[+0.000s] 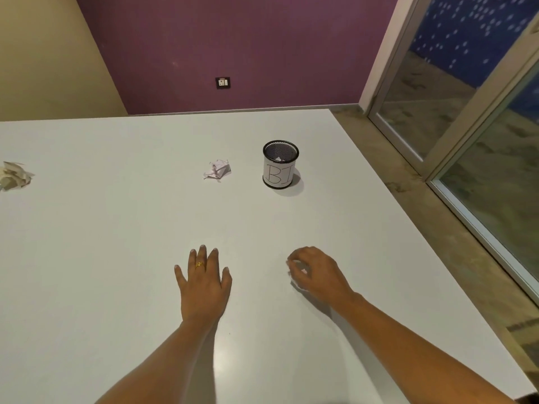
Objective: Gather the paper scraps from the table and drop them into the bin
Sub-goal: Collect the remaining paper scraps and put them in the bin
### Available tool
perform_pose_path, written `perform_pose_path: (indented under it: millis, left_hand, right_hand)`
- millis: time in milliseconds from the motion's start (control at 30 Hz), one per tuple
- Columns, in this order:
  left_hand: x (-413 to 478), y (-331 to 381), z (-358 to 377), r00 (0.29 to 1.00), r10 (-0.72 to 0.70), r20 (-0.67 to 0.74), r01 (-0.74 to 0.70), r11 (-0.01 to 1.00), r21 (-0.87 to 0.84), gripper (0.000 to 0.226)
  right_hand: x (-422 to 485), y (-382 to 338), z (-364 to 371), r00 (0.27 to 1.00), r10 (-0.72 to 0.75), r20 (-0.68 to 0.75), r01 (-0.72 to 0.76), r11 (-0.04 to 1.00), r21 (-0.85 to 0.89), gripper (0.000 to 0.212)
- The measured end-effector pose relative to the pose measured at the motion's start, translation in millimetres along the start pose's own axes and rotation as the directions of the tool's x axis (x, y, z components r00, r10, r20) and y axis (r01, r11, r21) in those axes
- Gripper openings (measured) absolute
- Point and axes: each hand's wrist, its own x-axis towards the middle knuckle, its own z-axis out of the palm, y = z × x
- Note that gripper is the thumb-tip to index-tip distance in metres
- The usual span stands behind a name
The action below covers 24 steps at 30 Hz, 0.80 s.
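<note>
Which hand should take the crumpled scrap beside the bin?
Left, probably. The left hand lies flat and empty, below the scrap; the right hand is curled, seemingly around something white.

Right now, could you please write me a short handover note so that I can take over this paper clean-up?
Left hand: flat on the white table, holding nothing.
Right hand: fingers curled around a small paper scrap, just above the table.
Bin: upright at the far side, some paper already inside.
Left to do: drop the held scrap in, then the crumpled ball beside the bin, then the crumpled paper at the far left edge.
</note>
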Motion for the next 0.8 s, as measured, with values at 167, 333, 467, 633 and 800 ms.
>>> perform_pose_path:
  millis: [167,333,467,633,800]
  left_hand:
    - [0.1,0.1,1.1,1.000,0.010,-0.015,-0.011,1.000,-0.004,0.049]
    - [-0.4,-1.8,1.7,1.000,0.015,-0.028,-0.015,1.000,-0.007,0.049]
    - [-0.2,-2.7,2.7,0.999,0.012,-0.030,-0.012,1.000,-0.022,0.049]
    - [2.8,-1.5,1.9,0.999,-0.002,-0.039,0.002,1.000,-0.007,0.046]
    - [13.2,-2.7,-0.6,0.997,-0.036,-0.068,0.034,0.999,-0.037,0.037]
  right_hand:
    - [-19.7,4.5,13.0,0.982,-0.168,0.082,0.183,0.956,-0.231,0.038]
    - [-29.8,6.8,16.7,0.979,-0.184,0.093,0.204,0.923,-0.326,0.038]
    - [-27.3,7.5,15.4,0.980,-0.181,0.084,0.199,0.928,-0.315,0.039]
    - [-12.3,1.9,18.2,0.978,-0.207,0.040,0.210,0.936,-0.283,0.031]
    - [18.9,-7.3,13.9,0.970,-0.243,0.011,0.240,0.949,-0.204,0.028]
